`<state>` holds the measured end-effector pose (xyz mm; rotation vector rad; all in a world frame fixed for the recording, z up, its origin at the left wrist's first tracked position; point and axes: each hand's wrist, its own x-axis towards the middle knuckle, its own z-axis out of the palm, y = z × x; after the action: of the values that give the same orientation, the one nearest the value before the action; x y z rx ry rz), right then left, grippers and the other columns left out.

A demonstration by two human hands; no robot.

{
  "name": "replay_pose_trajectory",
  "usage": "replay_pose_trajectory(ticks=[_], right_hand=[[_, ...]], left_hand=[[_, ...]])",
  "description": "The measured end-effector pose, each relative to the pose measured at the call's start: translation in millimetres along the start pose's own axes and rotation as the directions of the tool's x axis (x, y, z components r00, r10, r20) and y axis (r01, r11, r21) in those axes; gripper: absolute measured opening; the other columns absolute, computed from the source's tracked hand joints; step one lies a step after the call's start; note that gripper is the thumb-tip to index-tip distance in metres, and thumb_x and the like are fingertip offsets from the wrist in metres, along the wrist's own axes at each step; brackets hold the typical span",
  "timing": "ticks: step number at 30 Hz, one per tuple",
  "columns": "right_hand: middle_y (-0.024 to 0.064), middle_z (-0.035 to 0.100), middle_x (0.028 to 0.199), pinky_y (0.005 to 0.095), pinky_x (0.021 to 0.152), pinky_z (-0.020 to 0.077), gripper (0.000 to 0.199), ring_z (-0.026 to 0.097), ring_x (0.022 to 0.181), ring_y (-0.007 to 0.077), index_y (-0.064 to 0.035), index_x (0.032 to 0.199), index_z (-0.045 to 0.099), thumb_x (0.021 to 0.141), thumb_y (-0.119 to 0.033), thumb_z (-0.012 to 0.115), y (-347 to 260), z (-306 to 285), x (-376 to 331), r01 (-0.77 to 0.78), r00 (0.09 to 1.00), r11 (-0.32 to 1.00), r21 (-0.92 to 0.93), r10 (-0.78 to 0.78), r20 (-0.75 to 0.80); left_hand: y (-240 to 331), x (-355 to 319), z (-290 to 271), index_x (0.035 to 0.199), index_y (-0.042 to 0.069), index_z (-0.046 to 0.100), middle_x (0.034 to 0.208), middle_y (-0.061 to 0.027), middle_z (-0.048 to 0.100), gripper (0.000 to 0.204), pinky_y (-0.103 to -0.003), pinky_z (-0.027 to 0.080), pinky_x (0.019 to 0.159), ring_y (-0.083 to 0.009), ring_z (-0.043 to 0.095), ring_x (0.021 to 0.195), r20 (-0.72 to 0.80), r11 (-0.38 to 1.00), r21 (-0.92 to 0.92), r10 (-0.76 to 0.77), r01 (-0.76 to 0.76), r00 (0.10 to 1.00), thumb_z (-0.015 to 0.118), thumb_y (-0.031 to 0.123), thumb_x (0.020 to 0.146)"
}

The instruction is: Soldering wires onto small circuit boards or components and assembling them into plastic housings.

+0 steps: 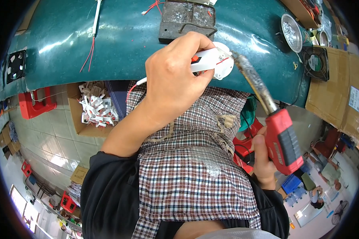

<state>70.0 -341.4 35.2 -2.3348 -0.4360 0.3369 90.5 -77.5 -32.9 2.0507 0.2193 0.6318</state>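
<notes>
My left hand (175, 71) is closed round a white plastic housing (206, 59) with a small orange-red part on it. A round white disc (225, 71) sits at the housing's far end, and a short red wire (223, 60) lies across it. Below the hand, a white sleeve (141, 81) with red wire pokes out. In my right hand (263, 159) is a soldering iron (285, 143) with a red and black handle, its fingers wrapped round the grip. The iron's dark tip is close to the disc's right edge; whether it touches, I cannot tell.
On the green table (123, 51) stand a dark metal tray (175, 18) with a bent rod, a metal bowl (292, 34) and a black fan (317, 63). A carton (77, 115) of white parts is at left. Another carton (335, 87) stands right.
</notes>
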Motion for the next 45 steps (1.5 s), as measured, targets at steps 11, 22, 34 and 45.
replay_pose_trajectory(ticks=[11, 22, 34, 45], right_hand=[[0.0095, 0.058, 0.104, 0.0284, 0.070, 0.0522, 0.046, 0.062, 0.083, 0.0135, 0.0001, 0.125, 0.049, 0.084, 0.009, 0.067, -28.5, 43.2, 79.9, 0.198, 0.967, 0.812, 0.549, -0.072, -0.243], [0.0084, 0.066, 0.100, 0.0267, 0.077, 0.0538, 0.060, 0.068, 0.085, 0.0133, 0.0033, 0.126, 0.045, 0.079, 0.000, 0.081, -45.3, 70.8, 123.7, 0.255, 0.963, 0.795, 0.551, -0.161, -0.214], [0.0120, 0.062, 0.105, 0.0270, 0.072, 0.0561, 0.050, 0.070, 0.087, 0.0157, 0.0035, 0.121, 0.046, 0.082, 0.004, 0.077, -11.0, 72.3, 117.9, 0.240, 0.960, 0.842, 0.484, -0.132, -0.247], [0.0095, 0.063, 0.104, 0.0266, 0.077, 0.0543, 0.045, 0.070, 0.089, 0.0162, 0.0032, 0.123, 0.046, 0.087, 0.005, 0.072, -4.9, 84.7, 109.6, 0.354, 0.928, 0.855, 0.379, -0.272, -0.253]], left_hand=[[1.6, 3.9, 1.5, 0.090, 0.002, 0.066, 0.083, -0.0069, 0.070, 0.022, -0.027, 0.054, 0.066, -0.0154, 0.069, 0.072, 0.011, 0.999, 0.033, 0.008, -0.009, 1.000, 0.080, 0.000, 0.073], [-0.3, 19.6, -11.4, 0.091, 0.008, 0.063, 0.085, -0.0099, 0.068, 0.029, -0.036, 0.053, 0.063, -0.0303, 0.068, 0.077, 0.155, 0.994, 0.061, 0.080, -0.090, 0.985, 0.080, 0.004, 0.068], [-3.3, 45.4, -24.7, 0.115, 0.005, 0.064, 0.117, -0.0140, 0.058, 0.039, -0.037, 0.053, 0.084, -0.0288, 0.062, 0.104, 0.469, 0.984, -0.136, 0.168, -0.117, 0.867, 0.066, -0.001, 0.077], [-3.4, 8.0, -11.5, 0.087, 0.007, 0.071, 0.129, -0.0142, 0.054, 0.017, -0.030, 0.059, 0.066, -0.0272, 0.063, 0.109, 0.146, 0.966, 0.044, 0.247, -0.256, 0.958, 0.079, 0.002, 0.073]])
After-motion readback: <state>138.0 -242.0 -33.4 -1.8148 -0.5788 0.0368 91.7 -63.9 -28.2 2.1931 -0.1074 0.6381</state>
